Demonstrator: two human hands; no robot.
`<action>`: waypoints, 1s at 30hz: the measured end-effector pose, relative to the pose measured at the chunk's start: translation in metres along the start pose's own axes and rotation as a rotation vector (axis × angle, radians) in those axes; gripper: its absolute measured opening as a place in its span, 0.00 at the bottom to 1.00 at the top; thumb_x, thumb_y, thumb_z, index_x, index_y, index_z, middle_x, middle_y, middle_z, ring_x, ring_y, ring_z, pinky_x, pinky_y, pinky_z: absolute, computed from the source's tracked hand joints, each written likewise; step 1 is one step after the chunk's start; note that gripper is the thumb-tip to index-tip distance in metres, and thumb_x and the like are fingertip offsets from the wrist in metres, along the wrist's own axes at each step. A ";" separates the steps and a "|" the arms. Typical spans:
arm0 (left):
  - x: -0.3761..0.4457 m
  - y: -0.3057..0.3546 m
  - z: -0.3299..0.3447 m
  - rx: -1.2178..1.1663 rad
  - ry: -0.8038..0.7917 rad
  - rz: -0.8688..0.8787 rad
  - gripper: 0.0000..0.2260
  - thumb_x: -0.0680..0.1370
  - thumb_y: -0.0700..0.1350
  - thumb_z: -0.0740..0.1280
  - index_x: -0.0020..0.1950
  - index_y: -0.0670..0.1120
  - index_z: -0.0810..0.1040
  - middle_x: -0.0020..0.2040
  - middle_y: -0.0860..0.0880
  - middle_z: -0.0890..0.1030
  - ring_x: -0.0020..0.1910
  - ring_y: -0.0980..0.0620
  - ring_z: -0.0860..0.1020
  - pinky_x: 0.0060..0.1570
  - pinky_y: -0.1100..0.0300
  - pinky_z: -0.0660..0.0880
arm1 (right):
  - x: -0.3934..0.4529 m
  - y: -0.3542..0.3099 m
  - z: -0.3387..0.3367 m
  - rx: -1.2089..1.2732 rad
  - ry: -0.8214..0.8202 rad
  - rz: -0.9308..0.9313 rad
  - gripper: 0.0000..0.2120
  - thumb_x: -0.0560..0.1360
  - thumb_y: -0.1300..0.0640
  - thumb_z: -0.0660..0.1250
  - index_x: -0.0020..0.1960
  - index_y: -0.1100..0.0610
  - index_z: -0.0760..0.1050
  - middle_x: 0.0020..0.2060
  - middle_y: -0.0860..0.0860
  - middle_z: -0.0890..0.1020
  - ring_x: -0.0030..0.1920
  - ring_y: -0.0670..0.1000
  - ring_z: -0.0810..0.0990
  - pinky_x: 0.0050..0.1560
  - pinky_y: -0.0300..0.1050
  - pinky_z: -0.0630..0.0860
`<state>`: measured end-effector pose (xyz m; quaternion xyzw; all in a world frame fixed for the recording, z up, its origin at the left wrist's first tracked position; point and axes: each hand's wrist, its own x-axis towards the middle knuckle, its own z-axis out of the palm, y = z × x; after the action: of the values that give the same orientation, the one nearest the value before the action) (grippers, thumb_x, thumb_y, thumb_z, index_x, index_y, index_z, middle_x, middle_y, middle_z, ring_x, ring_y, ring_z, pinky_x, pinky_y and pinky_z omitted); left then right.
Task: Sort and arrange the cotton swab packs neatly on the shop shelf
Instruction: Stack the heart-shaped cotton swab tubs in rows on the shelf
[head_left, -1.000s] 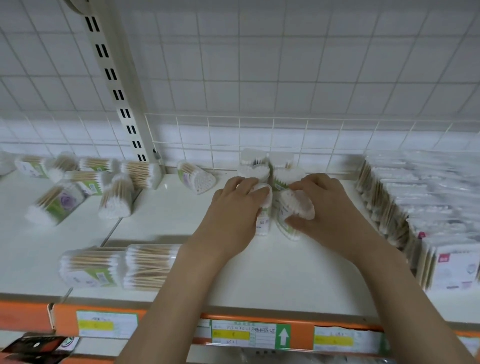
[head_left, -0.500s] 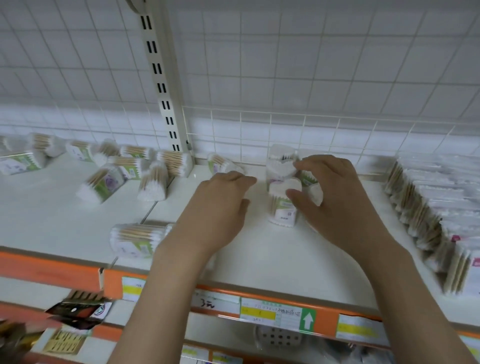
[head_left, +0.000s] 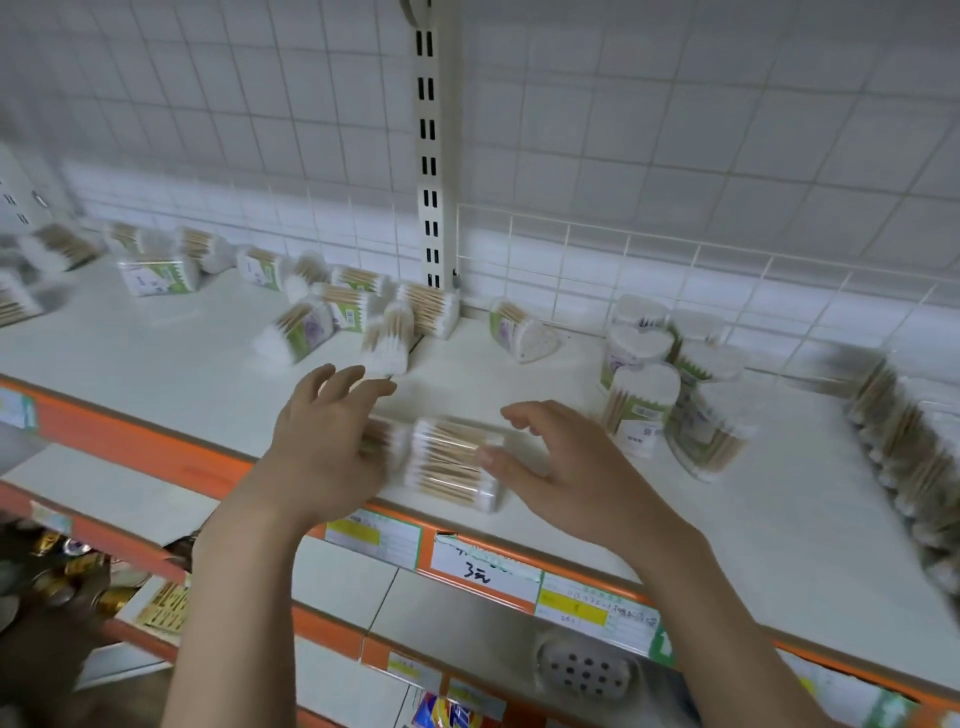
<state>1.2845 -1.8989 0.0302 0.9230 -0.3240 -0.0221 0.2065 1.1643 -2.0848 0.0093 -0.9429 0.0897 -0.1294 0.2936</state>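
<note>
Two clear swab packs (head_left: 451, 463) lie on their sides near the front edge of the white shelf (head_left: 727, 530). My left hand (head_left: 324, 441) hovers over the left one with fingers spread and relaxed. My right hand (head_left: 561, 467) is at the right end of the pack, thumb touching it, fingers loosely extended. A cluster of upright heart-shaped swab tubs (head_left: 670, 384) stands to the right. Several loose packs (head_left: 332, 312) lie scattered toward the back left, and one heart tub (head_left: 522, 330) lies tipped over near the back.
A white slotted upright post (head_left: 430, 156) rises at the back against a wire grid. Flat bagged swab packs (head_left: 914, 452) stand in a row at the far right. An orange price rail (head_left: 483, 566) with labels runs along the shelf front; lower shelves hold other goods.
Both hands left the upright heart tubs and moved left and toward the shelf front, onto the lying packs. The view swung left.
</note>
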 end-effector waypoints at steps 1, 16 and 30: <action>0.001 -0.003 0.001 0.027 -0.002 -0.019 0.31 0.72 0.38 0.63 0.73 0.52 0.59 0.75 0.49 0.56 0.74 0.48 0.46 0.72 0.52 0.50 | 0.001 0.001 0.004 0.009 -0.019 0.005 0.28 0.72 0.35 0.60 0.67 0.49 0.67 0.59 0.43 0.73 0.60 0.43 0.68 0.54 0.36 0.63; -0.007 0.003 0.007 -0.179 0.093 -0.006 0.25 0.66 0.43 0.76 0.61 0.47 0.72 0.52 0.50 0.77 0.48 0.50 0.73 0.46 0.58 0.70 | -0.025 0.005 -0.008 0.203 0.095 0.119 0.26 0.67 0.45 0.71 0.62 0.45 0.68 0.55 0.40 0.74 0.55 0.39 0.73 0.56 0.39 0.73; 0.001 0.117 0.026 -0.318 0.033 0.508 0.29 0.68 0.46 0.74 0.66 0.54 0.68 0.55 0.56 0.74 0.56 0.55 0.72 0.55 0.63 0.67 | -0.094 0.027 -0.088 0.029 0.474 0.235 0.19 0.68 0.59 0.73 0.57 0.50 0.73 0.52 0.42 0.74 0.51 0.41 0.74 0.51 0.31 0.72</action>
<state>1.2118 -1.9919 0.0526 0.7686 -0.5337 -0.0052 0.3526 1.0460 -2.1302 0.0452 -0.8650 0.2631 -0.3128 0.2911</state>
